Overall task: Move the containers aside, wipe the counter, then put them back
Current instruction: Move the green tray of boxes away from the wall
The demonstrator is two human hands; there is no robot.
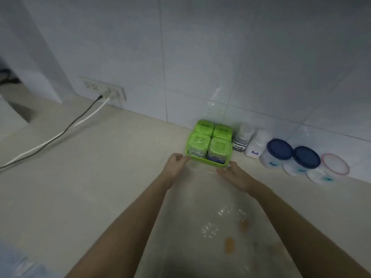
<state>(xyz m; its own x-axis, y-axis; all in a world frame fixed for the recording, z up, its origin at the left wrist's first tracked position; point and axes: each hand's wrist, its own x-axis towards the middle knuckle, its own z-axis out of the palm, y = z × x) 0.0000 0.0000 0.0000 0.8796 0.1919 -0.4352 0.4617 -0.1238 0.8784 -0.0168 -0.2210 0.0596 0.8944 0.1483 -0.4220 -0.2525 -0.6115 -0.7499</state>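
Spill: orange smears (229, 245) and white powder (209, 230) lie on the worktop (120, 187) nearest the camera, between the two forearms; this patch looks unwiped.
Cloth: a pale blue blur (18, 261) sits at the near left corner; too soft to say what it is.
Left hand: the left hand (174, 165) is at the near left corner of the green tray (206, 162), fingers curled onto the rim; its grip looks closed on the tray edge.
Right hand: the right hand (233, 174) lies at the tray's near right corner, palm half turned up and fingers loosely spread, fingertips touching or just short of the rim; I cannot tell whether this grip has closed.
Tray load: four green-lidded jars (209, 140) stand upright in the tray, two by two, close to the wall (200, 67).
Other containers: just to the right, along the wall, stand a grey-capped bottle (242, 140), a white bottle marked Salt (257, 145), two blue-lidded tubs (292, 154) and a red-rimmed lid (335, 164).
Step in hand: judged as a two-handed hold on the tray; whether it is being cleared aside or set back is not certain, though the dirty worktop suggests clearing.
Next move calls for: the right grip to close firmly, then a level carry so the jars stay upright.
Far left: a wall socket (106, 91) with two cables (66, 129) trailing over the worktop.
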